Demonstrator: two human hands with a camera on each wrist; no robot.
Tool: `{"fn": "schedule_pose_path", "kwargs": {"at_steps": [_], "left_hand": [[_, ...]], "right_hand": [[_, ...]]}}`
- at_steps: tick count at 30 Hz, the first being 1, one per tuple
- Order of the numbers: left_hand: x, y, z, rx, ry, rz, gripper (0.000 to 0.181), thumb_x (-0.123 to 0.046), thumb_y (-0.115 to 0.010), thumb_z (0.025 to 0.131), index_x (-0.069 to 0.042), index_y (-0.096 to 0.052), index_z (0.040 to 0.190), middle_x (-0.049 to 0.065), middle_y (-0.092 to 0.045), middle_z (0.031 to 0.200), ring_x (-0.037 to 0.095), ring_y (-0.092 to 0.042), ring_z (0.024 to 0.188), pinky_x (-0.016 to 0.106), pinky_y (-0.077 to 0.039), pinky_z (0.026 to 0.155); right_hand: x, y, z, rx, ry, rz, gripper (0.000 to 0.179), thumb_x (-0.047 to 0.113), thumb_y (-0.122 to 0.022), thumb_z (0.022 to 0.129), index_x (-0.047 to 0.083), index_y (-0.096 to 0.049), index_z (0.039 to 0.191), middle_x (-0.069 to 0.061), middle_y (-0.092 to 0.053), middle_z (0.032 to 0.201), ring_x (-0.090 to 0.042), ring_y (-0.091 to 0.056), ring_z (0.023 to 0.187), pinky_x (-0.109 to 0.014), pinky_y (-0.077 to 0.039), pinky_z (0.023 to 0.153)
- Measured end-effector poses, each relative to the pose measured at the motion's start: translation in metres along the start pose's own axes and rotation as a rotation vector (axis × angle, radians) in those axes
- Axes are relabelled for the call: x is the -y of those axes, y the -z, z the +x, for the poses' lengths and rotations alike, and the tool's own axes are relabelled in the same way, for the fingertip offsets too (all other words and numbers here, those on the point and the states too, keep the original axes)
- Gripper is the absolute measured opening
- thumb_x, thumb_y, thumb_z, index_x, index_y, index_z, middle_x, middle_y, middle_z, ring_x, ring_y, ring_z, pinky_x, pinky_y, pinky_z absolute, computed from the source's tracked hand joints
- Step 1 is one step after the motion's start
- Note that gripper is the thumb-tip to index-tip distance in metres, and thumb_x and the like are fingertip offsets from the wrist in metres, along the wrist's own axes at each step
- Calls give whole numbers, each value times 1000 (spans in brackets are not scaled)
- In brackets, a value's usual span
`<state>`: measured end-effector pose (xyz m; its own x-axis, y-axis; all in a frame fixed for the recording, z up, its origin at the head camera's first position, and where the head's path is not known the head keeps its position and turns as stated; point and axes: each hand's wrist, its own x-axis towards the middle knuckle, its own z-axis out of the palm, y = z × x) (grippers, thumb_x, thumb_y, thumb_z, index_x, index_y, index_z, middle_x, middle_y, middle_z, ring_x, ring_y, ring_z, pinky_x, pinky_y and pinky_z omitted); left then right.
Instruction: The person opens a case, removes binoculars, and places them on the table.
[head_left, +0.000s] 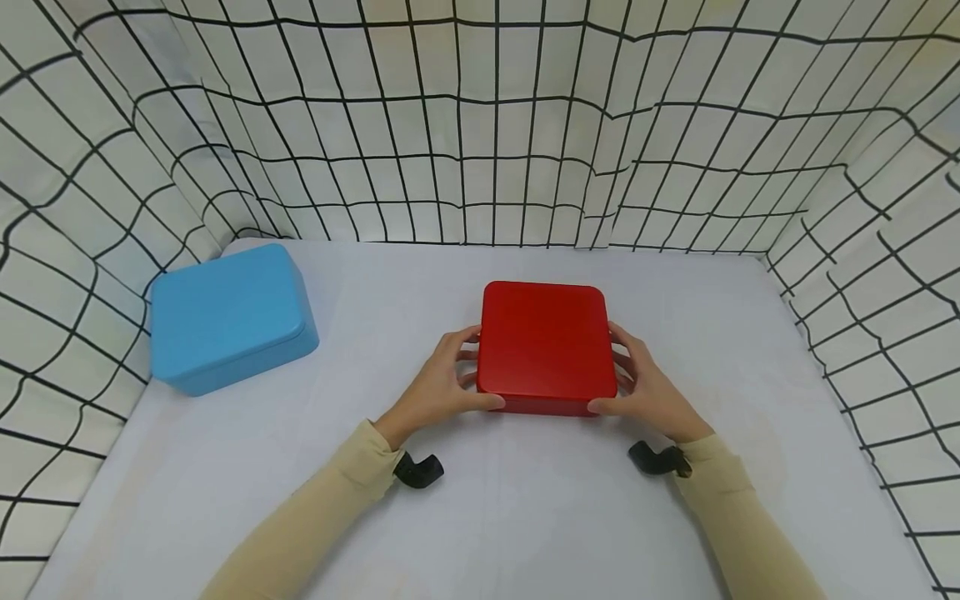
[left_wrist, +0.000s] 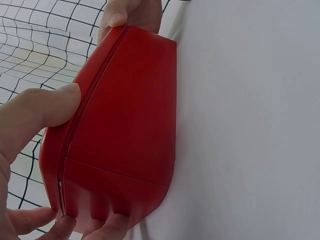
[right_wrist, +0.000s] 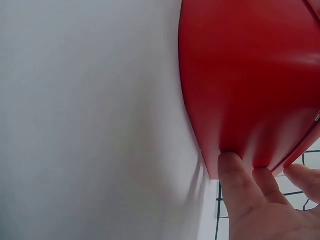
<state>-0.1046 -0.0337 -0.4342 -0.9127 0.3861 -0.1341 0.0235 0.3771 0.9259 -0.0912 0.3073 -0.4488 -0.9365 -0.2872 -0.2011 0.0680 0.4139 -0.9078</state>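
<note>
A red box [head_left: 546,340] with rounded corners sits on the white table, its lid on; a thin seam below the lid shows on the box [left_wrist: 125,105] in the left wrist view. My left hand [head_left: 435,383] grips its left side, the thumb at the front edge of the lid and the fingers spread along the side wall. On the opposite side my right hand [head_left: 656,396] holds the box likewise, thumb at the front right corner. Several right fingertips [right_wrist: 231,162] press the side wall in the right wrist view; the right thumb is out of that view.
A blue box [head_left: 232,321] with its lid on stands at the table's left back, angled. White walls with a black grid [head_left: 495,158] enclose the back and both sides of the white table [head_left: 517,517]. Dark curved pieces [head_left: 420,472] sit at both wrists.
</note>
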Motion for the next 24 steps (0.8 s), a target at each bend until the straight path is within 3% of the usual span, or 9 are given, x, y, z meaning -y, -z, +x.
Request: {"fn": "schedule_pose_path", "kwargs": {"at_steps": [24], "left_hand": [[0, -5, 2, 2, 2, -13, 102, -24, -92, 77, -22, -32, 159, 1, -42, 153, 27, -50, 139, 44, -54, 109]], "right_hand": [[-2, 6, -4, 2, 12, -7, 116, 28, -91, 78, 43, -13, 163, 1, -25, 168, -33, -32, 156, -51, -41, 118]]}}
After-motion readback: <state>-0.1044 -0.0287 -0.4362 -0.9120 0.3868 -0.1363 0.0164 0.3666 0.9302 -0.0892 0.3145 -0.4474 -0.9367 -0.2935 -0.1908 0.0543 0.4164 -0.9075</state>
